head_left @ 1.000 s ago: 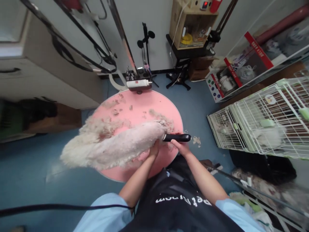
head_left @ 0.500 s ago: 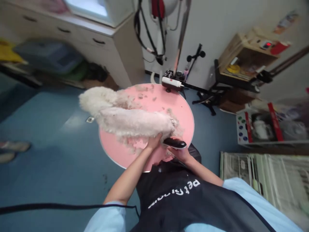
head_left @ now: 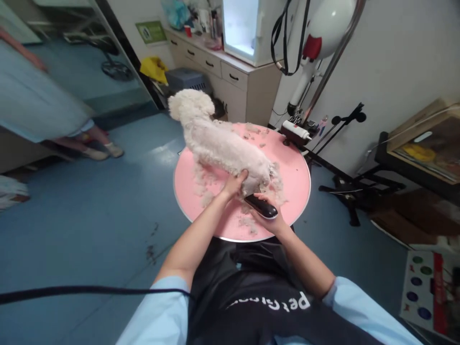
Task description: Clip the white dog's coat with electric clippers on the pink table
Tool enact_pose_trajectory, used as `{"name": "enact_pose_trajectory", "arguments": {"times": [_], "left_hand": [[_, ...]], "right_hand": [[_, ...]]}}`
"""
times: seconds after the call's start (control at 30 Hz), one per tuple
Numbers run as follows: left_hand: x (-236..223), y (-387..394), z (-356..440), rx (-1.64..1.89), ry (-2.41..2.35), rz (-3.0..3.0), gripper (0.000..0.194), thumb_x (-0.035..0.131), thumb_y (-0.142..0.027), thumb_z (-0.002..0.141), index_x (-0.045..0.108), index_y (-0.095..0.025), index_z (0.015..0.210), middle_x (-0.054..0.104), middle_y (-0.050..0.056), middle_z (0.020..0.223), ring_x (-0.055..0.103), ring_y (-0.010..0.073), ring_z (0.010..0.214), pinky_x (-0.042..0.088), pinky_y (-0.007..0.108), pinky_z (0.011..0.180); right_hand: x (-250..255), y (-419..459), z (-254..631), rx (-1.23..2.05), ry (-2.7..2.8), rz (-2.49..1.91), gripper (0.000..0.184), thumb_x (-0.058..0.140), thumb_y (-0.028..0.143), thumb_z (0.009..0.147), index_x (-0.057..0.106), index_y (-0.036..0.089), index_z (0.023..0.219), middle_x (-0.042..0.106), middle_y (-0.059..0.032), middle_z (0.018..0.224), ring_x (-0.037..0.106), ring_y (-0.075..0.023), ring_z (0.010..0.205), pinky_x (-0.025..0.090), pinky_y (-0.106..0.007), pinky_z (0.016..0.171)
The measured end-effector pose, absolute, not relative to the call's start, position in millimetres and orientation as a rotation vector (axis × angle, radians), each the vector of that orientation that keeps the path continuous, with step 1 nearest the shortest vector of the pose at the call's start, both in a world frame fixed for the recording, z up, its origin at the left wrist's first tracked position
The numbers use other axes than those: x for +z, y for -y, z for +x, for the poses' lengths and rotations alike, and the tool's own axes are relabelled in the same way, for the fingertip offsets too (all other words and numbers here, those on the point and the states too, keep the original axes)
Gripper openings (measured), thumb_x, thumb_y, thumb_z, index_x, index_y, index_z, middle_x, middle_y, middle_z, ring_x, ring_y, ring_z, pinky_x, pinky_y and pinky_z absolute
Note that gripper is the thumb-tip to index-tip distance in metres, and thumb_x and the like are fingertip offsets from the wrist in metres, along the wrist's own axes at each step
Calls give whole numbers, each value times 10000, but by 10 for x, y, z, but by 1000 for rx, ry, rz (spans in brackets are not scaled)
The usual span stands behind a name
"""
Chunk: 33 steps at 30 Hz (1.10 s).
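Observation:
A white dog point(head_left: 226, 143) stands on a round pink table point(head_left: 291, 163), its back and sides clipped short, its head still fluffy and turned away from me. My left hand point(head_left: 236, 183) grips the dog near its hind leg and lower flank, the thumb lying against the coat. In my right hand point(head_left: 269, 218) is a black hair clipper point(head_left: 261, 206), its front end close to the dog's hind leg. Whether the blade touches the coat I cannot tell. Loose tufts of cut fur point(head_left: 247, 224) lie around the dog's feet.
At the table's far edge sits a holder with a white bottle point(head_left: 295, 130). A metal pole and a white dryer point(head_left: 325, 28) rise behind it. Drawers point(head_left: 230, 76) stand at the back. A person in a light blue gown point(head_left: 39, 96) is at the left. A black cable point(head_left: 89, 290) crosses low left.
The view has swung left and up, bringing the dog's head and another person into sight. The clipper has tilted and moved down along the dog's rear; my left hand keeps its hold.

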<state>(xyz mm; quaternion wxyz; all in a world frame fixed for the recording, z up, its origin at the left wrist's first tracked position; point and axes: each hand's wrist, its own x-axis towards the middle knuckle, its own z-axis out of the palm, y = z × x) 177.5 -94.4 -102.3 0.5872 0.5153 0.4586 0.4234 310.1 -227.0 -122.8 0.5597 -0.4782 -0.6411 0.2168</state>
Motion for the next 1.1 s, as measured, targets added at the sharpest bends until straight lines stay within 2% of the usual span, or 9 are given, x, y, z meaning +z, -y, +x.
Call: {"name": "enact_pose_trajectory", "arguments": {"times": [0.17, 0.3, 0.43, 0.57, 0.77, 0.93, 1.1], "left_hand": [[-1094, 925, 1801, 1095, -1104, 1232, 468, 573, -405, 880, 644, -95, 1223, 623, 153, 1370, 505, 264, 1353, 343, 364, 1154], [-1091, 960, 1800, 1117, -1116, 1256, 477, 546, -384, 901, 633, -71, 1250, 609, 164, 1384, 500, 253, 1360, 317, 344, 1168], [-1072, 1006, 1795, 1093, -1161, 1204, 479, 535, -400, 916, 634, -82, 1260, 616, 157, 1377, 507, 271, 1353, 327, 368, 1164], [-1062, 1023, 1822, 1116, -1162, 1135, 488, 526, -417, 926, 621, -95, 1280, 598, 146, 1402, 490, 269, 1369, 327, 371, 1164], [-1113, 999, 1851, 1100, -1179, 1065, 541, 477, -444, 942, 603, -53, 1294, 588, 178, 1403, 504, 266, 1358, 346, 351, 1146], [-1153, 981, 1835, 1127, -1174, 1070, 594, 473, -523, 929, 609, -74, 1293, 587, 168, 1407, 508, 266, 1356, 371, 349, 1129], [-1148, 994, 1827, 1139, -1196, 1082, 603, 451, -510, 933, 596, -68, 1316, 576, 165, 1419, 486, 264, 1376, 360, 343, 1138]], "right_hand": [[-1154, 2188, 3327, 417, 1432, -975, 408, 756, 368, 786, 503, 276, 1093, 664, -93, 1169, 656, -256, 1125, 520, -485, 997], [-1179, 2087, 3417, 420, 1496, -1014, 359, 752, 323, 772, 529, 260, 1045, 678, -93, 1119, 672, -256, 1067, 533, -472, 957], [-1224, 2153, 3479, 510, 1505, -1038, 344, 740, 329, 780, 530, 266, 1045, 696, -73, 1067, 696, -243, 999, 554, -449, 917], [-1176, 2107, 3510, 551, 1452, -929, 372, 714, 354, 807, 462, 286, 1072, 683, -84, 1146, 675, -244, 1093, 534, -482, 966], [-1224, 2035, 3596, 690, 1491, -1031, 377, 754, 377, 749, 484, 270, 990, 691, -90, 1097, 691, -256, 1045, 548, -486, 942], [-1196, 2066, 3564, 698, 1432, -958, 375, 748, 382, 765, 481, 281, 1007, 680, -88, 1166, 661, -255, 1127, 513, -495, 1002], [-1181, 1959, 3551, 815, 1412, -1070, 393, 794, 402, 675, 546, 259, 944, 713, -57, 1009, 707, -240, 936, 565, -455, 902]]}}
